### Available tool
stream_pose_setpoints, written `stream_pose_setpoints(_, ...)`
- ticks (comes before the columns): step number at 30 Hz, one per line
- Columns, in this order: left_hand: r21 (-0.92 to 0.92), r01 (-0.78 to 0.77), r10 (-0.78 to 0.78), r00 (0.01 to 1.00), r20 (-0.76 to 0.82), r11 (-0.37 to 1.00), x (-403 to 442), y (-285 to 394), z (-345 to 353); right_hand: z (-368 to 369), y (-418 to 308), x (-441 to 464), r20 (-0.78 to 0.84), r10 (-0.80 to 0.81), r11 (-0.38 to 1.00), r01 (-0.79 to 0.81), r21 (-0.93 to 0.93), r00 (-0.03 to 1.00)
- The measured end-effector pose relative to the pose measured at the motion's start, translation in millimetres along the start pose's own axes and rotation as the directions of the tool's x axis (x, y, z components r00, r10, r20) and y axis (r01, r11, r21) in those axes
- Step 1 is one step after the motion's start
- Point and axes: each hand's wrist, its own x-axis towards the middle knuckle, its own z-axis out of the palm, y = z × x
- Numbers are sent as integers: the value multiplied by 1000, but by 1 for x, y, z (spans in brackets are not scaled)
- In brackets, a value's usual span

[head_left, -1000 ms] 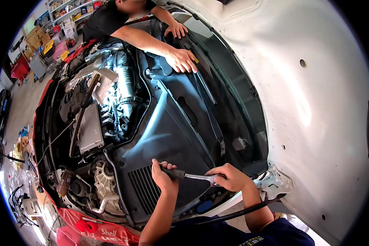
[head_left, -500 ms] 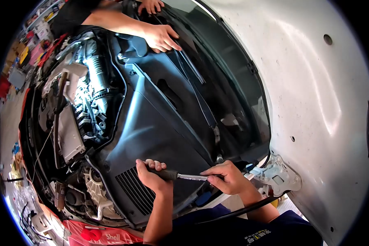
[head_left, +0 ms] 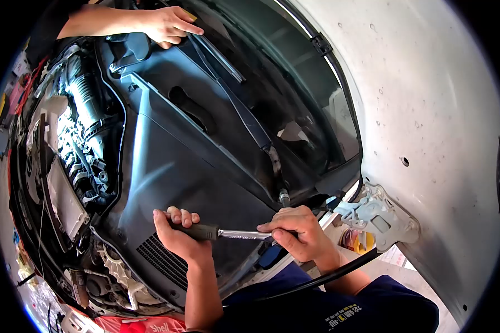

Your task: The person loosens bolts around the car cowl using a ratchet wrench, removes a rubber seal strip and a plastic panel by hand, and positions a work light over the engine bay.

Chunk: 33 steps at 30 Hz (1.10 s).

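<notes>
My left hand (head_left: 180, 236) is wrapped round the dark grip of a ratchet wrench (head_left: 241, 235), above the black cowl cover (head_left: 166, 161) and its slatted vent (head_left: 164, 260). At the wrench's other end, the fingers of my right hand (head_left: 295, 232) close over the head, hiding most of it. A metal socket (head_left: 284, 197) shows just beyond my right knuckles, at the base of the wiper arm (head_left: 250, 125). Whether the socket sits on a nut there, I cannot tell.
Across the car, a co-worker's hand (head_left: 169, 26) rests by the far end of the wiper. The windshield (head_left: 294, 72) lies beyond. To the right rise the raised white hood (head_left: 428, 111) and its hinge (head_left: 378, 219). Engine parts (head_left: 86, 119) are exposed at left.
The view has shifted, so the car parts appear further left and higher. Both my hands keep their hold on the ratchet wrench. The co-worker's second hand is now largely out of sight.
</notes>
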Motion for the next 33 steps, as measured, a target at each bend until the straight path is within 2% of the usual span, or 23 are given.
stream_pose_setpoints(3,27,-4,3,1000,28,1000,3,0,7,3,3,-2,-52,-39,999,39,3,998)
stream_pose_setpoints(5,75,-5,-4,994,111,997,6,2,10,5,4,-3,-74,-39,999,40,3,997)
stream_pose_setpoints(10,100,15,-30,988,151,995,19,2,16,10,6,-5,-153,-20,1000,20,-3,988)
stream_pose_setpoints(12,117,22,-42,984,173,993,20,5,22,13,7,-5,-216,-84,996,82,-16,973)
stream_pose_setpoints(15,155,22,-53,979,197,988,22,6,34,15,8,-8,-245,-76,997,75,-11,966)
stream_pose_setpoints(19,261,21,-124,913,388,965,32,8,65,24,11,-12,-320,-64,998,63,-15,945)
stream_pose_setpoints(21,306,-43,-96,899,426,951,35,5,77,32,13,-11,-540,-120,991,66,-119,833)
stream_pose_setpoints(22,330,-69,-93,888,451,941,36,8,73,38,21,-10,-611,-227,970,120,-213,758)
stream_pose_setpoints(23,355,-103,-89,870,485,929,37,10,68,37,21,-11,-602,-255,964,149,-221,756)
stream_pose_setpoints(24,424,-159,-105,839,534,892,42,15,61,34,18,-15,-577,-200,976,111,-186,792)
stream_pose_setpoints(25,528,-281,-116,793,599,801,48,21,52,30,15,-18,-545,-152,984,75,-161,825)
stream_pose_setpoints(26,611,-520,-69,725,685,596,52,30,42,28,13,-21,-541,-181,980,103,-173,821)
stream_pose_setpoints(27,631,-706,-53,652,757,322,49,40,31,27,14,-24,-539,-186,981,120,-155,822)
stream_pose_setpoints(28,616,-719,-23,644,764,320,36,52,26,26,16,-23,-532,-198,979,144,-142,823)
stream_pose_setpoints(29,486,-864,-121,472,873,134,20,62,22,25,21,-19,-524,-224,974,173,-146,822)
stream_pose_setpoints(30,306,-951,-263,305,915,-40,4,68,17,27,27,-17,-520,-259,966,212,-150,814)
stream_pose_setpoints(31,279,-960,-398,257,881,-2,-15,68,13,30,26,-17,-519,-289,957,244,-155,805)
stream_pose_setpoints(32,215,-976,-454,208,866,-37,-28,61,6,33,26,-11,-499,-330,941,319,-110,801)
stream_pose_setpoints(33,151,-986,-511,165,844,-68,-36,54,-2,33,33,-11,-453,-320,944,323,-73,832)
